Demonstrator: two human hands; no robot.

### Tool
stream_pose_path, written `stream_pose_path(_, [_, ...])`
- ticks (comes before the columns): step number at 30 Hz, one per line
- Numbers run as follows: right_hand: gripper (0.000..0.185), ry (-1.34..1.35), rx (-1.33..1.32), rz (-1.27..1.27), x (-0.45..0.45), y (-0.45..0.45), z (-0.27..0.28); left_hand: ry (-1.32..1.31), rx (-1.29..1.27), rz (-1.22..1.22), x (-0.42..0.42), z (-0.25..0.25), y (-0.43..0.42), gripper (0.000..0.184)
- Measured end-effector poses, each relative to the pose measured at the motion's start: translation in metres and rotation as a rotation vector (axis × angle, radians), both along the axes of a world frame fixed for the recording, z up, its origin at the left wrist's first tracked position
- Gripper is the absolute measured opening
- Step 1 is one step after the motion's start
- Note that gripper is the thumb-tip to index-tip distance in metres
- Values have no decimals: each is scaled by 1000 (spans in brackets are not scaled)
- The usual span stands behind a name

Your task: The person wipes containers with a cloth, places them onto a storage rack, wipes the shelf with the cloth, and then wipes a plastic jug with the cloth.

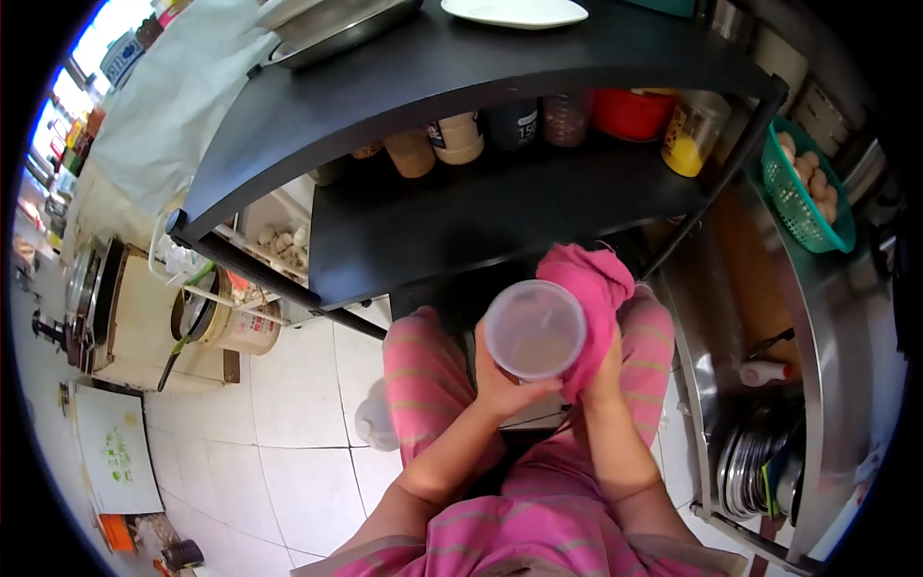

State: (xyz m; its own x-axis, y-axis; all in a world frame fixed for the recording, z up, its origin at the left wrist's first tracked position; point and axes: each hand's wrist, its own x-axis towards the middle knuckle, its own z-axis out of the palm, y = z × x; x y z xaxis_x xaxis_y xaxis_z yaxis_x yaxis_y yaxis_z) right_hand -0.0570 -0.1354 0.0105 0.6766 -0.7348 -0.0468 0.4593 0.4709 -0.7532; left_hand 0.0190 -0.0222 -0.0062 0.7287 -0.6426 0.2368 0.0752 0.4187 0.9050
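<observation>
Striped pink top (524, 529) was nearest the lens, down at 6 o'clock, with matching pants (423, 370) on both knees. Just past it, call it dead centre on the clock, was a see-through plastic tub (536, 330), held up between the knees with its round face toward the camera. Left hand (500, 387) was part-closed around the tub's lower left side, fingers up the wall and thumb reaching across the near side. Right hand (604, 373) had hold of a bright pink cloth (588, 288), bunched up against the tub's 2-to-3 o'clock side. Can't really tell how tightly those fingers were curled, since the cloth covered most of them. Up at 12 sat a black shelf unit (433, 87) with a white plate (514, 12) up top and jars (457, 137) on the level below. Metal tray (351, 38) on that same top, round 11. Red bowl (630, 113) and a clear jar with something yellow in it (688, 144) were both about 1 o'clock. Green basket (808, 192) with what looked like eggs at 2, stacked metal dishes (748, 471) at 4, white tiled floor (298, 486) at 8, and a bucket (252, 327) at 9.
</observation>
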Motion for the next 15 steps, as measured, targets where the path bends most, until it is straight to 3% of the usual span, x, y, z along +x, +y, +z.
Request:
stream_pose_path(2, [46, 310, -573, -10, 0, 9, -5, -43, -33, 60, 1, -3, 3, 89])
stream_pose_path(4, [46, 237, -407, 86, 3, 16, -16, -76, -51, 114, 2, 0, 9, 90])
stream_pose_path(6, [45, -25, 63, 251, 12, 26, 6, -130, -142, 30, 7, 28, 6, 91])
stream_pose_path(7, [43, -39, 381, 245, 10, 33, -22, -304, -110, 45, 12, 27, 3, 89])
stream_pose_path(10, [42, -77, 517, 296, 6, 44, -34, -461, 19, 10, 33, -6, -7, 90])
stream_pose_path(11, [42, 83, 479, 235, 7, 41, -27, -695, -64, 183, 39, -29, -17, 94])
stream_pose_path(12, [42, 82, 479, 236, 6, 41, -29, -696, -64, 183, 44, -38, -10, 94])
stream_pose_path(14, [45, 339, 329, 113, 0, 40, -34, -692, 144, 191, 49, -51, 9, 98])
stream_pose_path(15, [45, 338, 327, 115, -7, 37, -27, -351, 21, 248, 33, -12, 3, 99])
